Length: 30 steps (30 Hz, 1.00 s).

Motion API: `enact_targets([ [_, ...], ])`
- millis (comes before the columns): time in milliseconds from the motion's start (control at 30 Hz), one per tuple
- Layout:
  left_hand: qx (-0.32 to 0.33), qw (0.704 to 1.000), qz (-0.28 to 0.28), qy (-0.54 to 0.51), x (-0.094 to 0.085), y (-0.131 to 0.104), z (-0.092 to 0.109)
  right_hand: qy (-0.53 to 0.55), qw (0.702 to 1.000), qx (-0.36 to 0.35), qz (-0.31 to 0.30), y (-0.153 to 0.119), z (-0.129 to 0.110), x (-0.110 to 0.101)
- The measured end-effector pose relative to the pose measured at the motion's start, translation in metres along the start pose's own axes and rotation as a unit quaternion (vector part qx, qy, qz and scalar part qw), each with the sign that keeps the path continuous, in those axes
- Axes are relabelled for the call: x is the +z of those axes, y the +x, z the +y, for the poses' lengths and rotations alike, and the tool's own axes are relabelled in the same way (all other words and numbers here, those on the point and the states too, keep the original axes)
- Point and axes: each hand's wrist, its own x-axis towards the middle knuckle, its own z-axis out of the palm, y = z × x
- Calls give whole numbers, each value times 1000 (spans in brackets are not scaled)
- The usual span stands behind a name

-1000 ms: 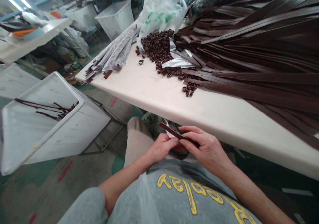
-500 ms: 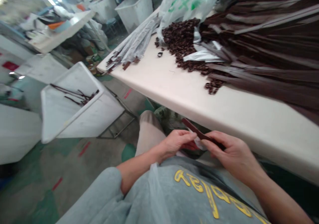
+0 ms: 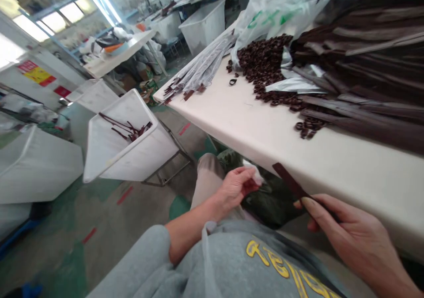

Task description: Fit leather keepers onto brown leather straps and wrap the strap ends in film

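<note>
Lower right, the right hand (image 3: pixel 353 231) pinches a brown strip (image 3: pixel 289 181), maybe to steady it; left hand (image 3: pixel 236 186), apart, holds something white (image 3: pixel 256 175).

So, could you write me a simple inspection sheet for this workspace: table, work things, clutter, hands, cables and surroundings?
Surface: pale table, its near edge in front of the person.
Work things: brown strip and crumpled white scrap, both held off the table.
Clutter: pile of small brown loops, long dark strips, plastic bag with green marks, and wrapped bundle, all on the table.
Hands: left hand pinches the white scrap; right hand grips the brown strip; they are apart.
Cables: nothing seen.
Surroundings: white bin on a metal stand, brown pieces inside; another table behind, loaded with items.
</note>
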Motion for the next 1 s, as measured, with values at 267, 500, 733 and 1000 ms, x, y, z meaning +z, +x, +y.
enact_targets([
  [267,4,998,21,-61,7,4,8,-51,996,-71,-8,-22,-7,0],
  [500,43,998,7,-38,12,1,-6,-86,990,-108,-12,-22,-13,4],
  [733,3,1000,-8,8,11,-1,-7,-87,994,-58,-32,-11,-6,11],
  [1000,-40,992,67,100,-3,-8,-2,-82,989,-48,-112,4,-18,26],
])
